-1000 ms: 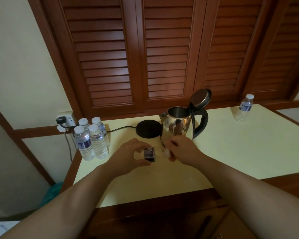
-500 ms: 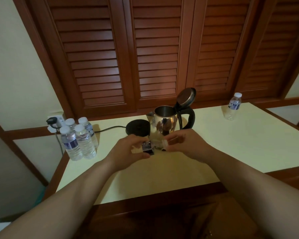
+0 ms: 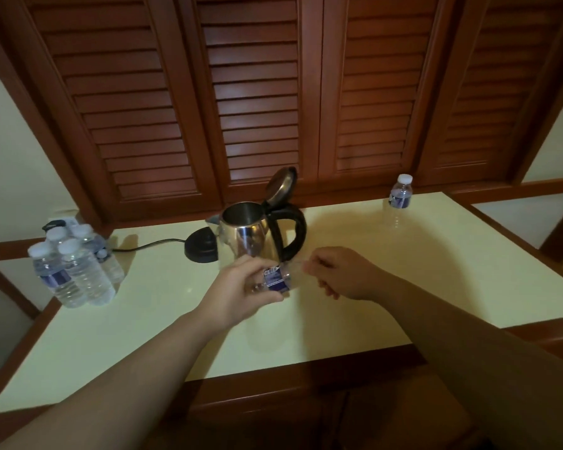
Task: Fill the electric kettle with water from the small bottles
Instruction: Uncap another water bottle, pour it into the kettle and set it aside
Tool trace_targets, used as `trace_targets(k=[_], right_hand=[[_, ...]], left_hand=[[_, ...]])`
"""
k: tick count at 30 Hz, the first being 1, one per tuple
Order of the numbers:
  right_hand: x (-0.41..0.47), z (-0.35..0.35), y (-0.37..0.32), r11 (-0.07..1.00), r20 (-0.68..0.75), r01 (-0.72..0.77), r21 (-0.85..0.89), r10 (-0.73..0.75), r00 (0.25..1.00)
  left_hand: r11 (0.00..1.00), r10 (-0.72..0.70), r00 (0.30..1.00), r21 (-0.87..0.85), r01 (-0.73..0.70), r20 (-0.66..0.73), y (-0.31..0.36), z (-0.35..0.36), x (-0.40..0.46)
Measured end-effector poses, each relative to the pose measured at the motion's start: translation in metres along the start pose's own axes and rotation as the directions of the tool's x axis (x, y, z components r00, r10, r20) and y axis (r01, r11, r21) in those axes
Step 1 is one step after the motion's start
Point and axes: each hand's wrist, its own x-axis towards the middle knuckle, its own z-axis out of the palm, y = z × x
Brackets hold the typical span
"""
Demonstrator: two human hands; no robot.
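A pale yellow counter (image 3: 143, 319) edged in reddish-brown wood fills the view from a head-worn camera, with cream walls to either side and a row of dark wooden louvred doors (image 3: 254, 102) behind it. At the far left corner a cluster of four small capped water bottles (image 3: 74, 267) stands upright, touching one another, in front of a wall socket (image 3: 57, 222) with a black plug. A black cord (image 3: 150, 245) runs from there across the counter to the round black kettle base (image 3: 201, 246). Just right of the base, and off it, stands the stainless steel electric kettle (image 3: 251, 237), its lid (image 3: 281, 186) tipped up and open and its black handle facing right. In front of the kettle, the left hand (image 3: 241, 293) grips a small clear bottle (image 3: 277, 280) with a blue label, held on its side above the counter. The right hand (image 3: 342, 274) is at the bottle's neck end with its fingers curled; whether it pinches the cap cannot be told. At the far right, well apart, a single capped bottle (image 3: 400, 199) stands upright near the back edge.
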Motion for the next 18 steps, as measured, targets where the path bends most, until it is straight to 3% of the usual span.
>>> trace_targets(k=[4,7,9,12,14,18], right_hand=[[0.005,-0.023,0.032,0.994,-0.161,-0.107,-0.001,0.105,0.981],[0.003,-0.049,0.066,0.982,-0.152,-0.188,0.011,0.187,0.970],[0.000,-0.069,0.094,0.969,-0.175,-0.244,-0.041,0.233,0.956],[0.000,-0.095,0.148,0.908,-0.195,-0.323,-0.267,0.277,0.941],[0.000,-0.107,0.181,0.875,-0.205,-0.387,-0.291,0.338,0.918],[0.001,-0.122,0.219,0.831,-0.245,-0.392,-0.395,0.316,0.916]], left_hand=[[0.996,0.080,0.997,0.042,-0.080,-0.017,0.027,0.041,0.023],[0.997,0.051,0.999,0.065,-0.049,-0.018,0.041,0.069,0.044],[1.000,-0.028,0.999,0.004,0.028,-0.046,0.049,0.086,0.059],[0.984,-0.144,0.986,-0.122,0.133,-0.088,0.061,0.111,0.086],[0.963,-0.197,0.974,-0.208,0.171,-0.110,0.068,0.127,0.107],[0.916,-0.254,0.964,-0.338,0.215,-0.075,0.078,0.156,0.147]])
